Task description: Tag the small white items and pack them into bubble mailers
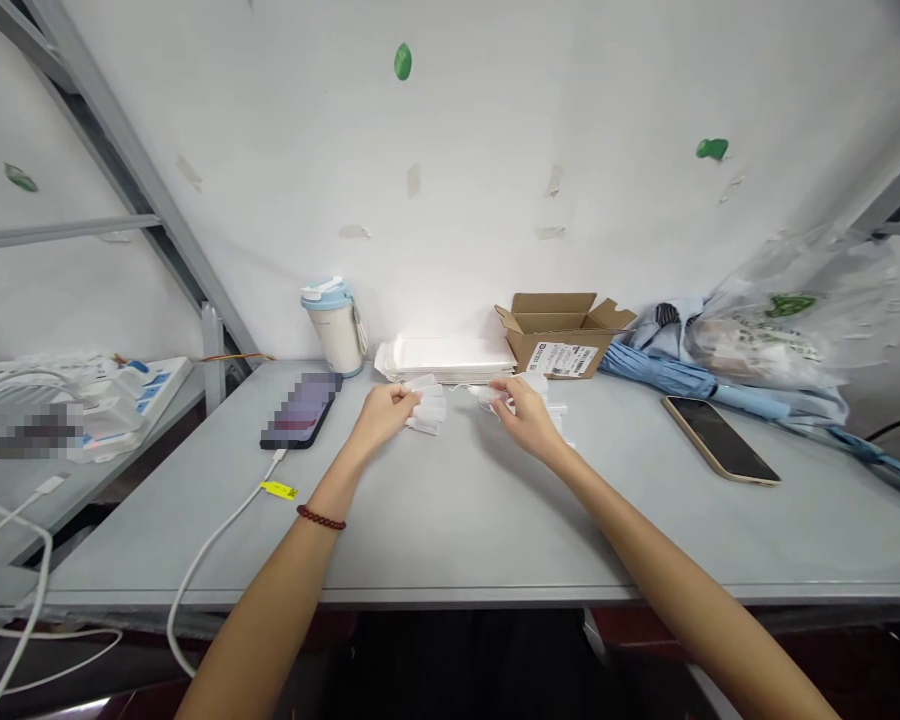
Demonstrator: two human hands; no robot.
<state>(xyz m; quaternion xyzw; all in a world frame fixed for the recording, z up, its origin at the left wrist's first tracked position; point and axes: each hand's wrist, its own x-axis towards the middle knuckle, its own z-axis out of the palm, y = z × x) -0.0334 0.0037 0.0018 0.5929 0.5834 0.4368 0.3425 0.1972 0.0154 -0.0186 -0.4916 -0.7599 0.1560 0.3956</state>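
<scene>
While pinching white strips (429, 411) in left hand (386, 413), grips white bundle (538, 381) in right hand (526, 415), three o'clock from left, likely for fine control.

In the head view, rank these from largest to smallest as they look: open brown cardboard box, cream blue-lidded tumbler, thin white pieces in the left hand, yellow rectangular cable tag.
1. Cardboard box
2. Tumbler
3. White pieces in the left hand, partly hidden
4. Cable tag
</scene>
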